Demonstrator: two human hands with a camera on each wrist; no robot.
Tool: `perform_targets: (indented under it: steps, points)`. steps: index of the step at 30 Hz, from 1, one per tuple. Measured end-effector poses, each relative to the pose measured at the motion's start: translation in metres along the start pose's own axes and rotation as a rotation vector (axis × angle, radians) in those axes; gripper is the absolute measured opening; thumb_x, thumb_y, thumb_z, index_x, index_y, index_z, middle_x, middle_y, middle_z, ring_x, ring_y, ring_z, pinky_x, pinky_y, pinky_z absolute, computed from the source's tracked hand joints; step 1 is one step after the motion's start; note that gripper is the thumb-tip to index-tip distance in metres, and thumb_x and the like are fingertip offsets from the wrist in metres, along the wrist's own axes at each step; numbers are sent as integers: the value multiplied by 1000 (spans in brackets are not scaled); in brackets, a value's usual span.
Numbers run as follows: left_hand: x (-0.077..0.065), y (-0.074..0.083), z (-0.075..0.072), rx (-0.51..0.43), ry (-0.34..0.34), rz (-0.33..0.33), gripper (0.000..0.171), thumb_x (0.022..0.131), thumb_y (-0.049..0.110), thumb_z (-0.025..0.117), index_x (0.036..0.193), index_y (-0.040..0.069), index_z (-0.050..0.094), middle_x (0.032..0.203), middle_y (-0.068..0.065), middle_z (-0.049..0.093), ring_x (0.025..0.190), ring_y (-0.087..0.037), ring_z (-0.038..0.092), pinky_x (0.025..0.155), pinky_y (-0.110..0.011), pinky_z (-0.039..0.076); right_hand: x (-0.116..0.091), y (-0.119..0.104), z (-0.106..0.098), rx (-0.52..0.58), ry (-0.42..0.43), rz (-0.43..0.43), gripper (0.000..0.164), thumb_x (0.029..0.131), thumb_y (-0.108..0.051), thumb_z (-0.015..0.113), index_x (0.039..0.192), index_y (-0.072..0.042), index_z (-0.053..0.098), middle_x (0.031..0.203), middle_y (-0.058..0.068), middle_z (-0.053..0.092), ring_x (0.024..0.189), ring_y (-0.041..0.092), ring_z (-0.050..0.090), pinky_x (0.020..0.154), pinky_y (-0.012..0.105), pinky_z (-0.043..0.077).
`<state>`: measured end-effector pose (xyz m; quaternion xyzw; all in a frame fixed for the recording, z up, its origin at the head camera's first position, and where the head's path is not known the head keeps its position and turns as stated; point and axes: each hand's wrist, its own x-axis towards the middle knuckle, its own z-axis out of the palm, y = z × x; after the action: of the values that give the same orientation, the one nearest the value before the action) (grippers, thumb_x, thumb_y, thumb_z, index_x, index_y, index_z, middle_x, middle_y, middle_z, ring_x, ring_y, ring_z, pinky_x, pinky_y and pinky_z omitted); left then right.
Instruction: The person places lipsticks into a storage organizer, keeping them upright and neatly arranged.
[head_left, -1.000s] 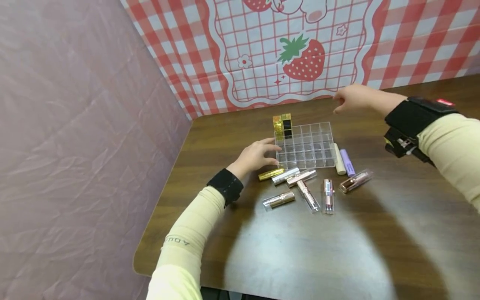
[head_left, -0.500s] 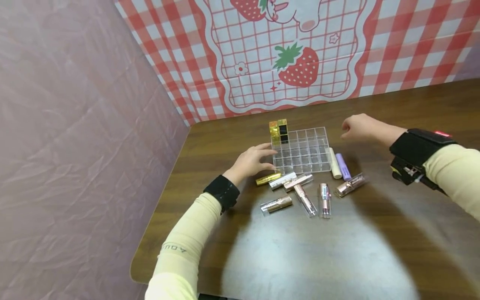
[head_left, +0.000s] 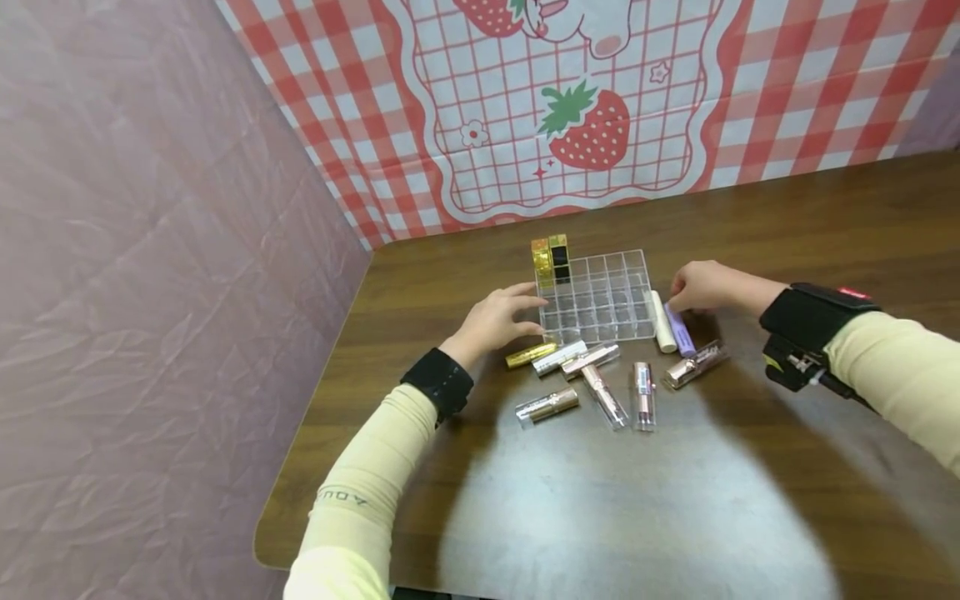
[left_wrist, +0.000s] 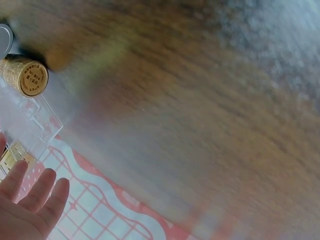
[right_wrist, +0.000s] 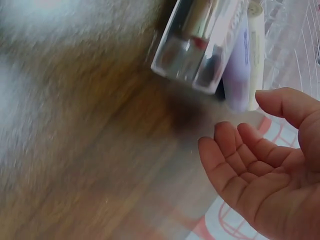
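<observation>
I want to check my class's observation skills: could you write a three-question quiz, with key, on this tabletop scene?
1. True or false: the left hand is at the left side of the clear organizer.

2. Which is nearest the right hand?
A. gold tube
B. purple tube
C. silver tube

3. Complete, from the head view: the gold-trimmed items stand at the organizer's far ____ corner.

Key: 1. True. 2. B. 3. left.

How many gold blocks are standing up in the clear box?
2: a shiny gold block in the back left corner of the clear box, and a gold-and-black block just right of it.
</observation>
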<state>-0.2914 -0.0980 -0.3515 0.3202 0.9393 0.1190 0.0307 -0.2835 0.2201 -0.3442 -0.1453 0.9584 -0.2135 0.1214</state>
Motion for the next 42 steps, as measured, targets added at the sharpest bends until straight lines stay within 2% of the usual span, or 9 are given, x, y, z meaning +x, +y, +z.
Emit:
perform_targets:
  steps: [7, 15, 21, 28, 42]
  points:
    - [0, -1, 0, -4, 11, 13, 47, 82, 38, 65, 126, 22, 57, 145, -1, 36, 129, -28, 38, 101, -41, 36, 3, -6, 3, 72, -41, 84, 16, 73, -14, 58, 76, 2, 58, 53, 3, 53, 48, 12, 53, 46, 26, 49]
    - [0, 0, 0, 5, 14, 20, 46, 82, 37, 65, 125, 22, 58, 144, -2, 37, 128, -26, 40, 99, -40, 38, 7, -6, 4, 85, -92, 143, 13, 73, -12, 52, 72, 0, 56, 54, 4, 54, 46, 12, 54, 46, 26, 50]
    - [1, 0, 1, 1, -4, 15, 46, 83, 37, 64, 126, 22, 57, 144, -1, 37, 128, -25, 39, 100, -39, 37, 9, -3, 5, 83, -115, 159, 16, 74, -12, 51, 61, -3, 54, 51, 5, 52, 44, 12, 53, 45, 27, 50]
    - [0, -1, 1, -3, -6, 11, 46, 83, 37, 64, 126, 22, 57, 144, -2, 38, 128, -25, 39, 101, -39, 37, 12, -1, 6, 127, -128, 193, 17, 74, -12, 53, 58, -6, 51, 52, 5, 52, 45, 12, 52, 46, 27, 51]
    - [0, 1, 1, 5, 6, 20, 47, 83, 36, 65, 127, 21, 56, 145, -2, 36, 129, -26, 38, 102, -40, 36, 7, 1, -9, 238, -103, 181, 15, 75, -11, 53, 66, 0, 54, 52, 1, 49, 46, 10, 51, 48, 28, 51]
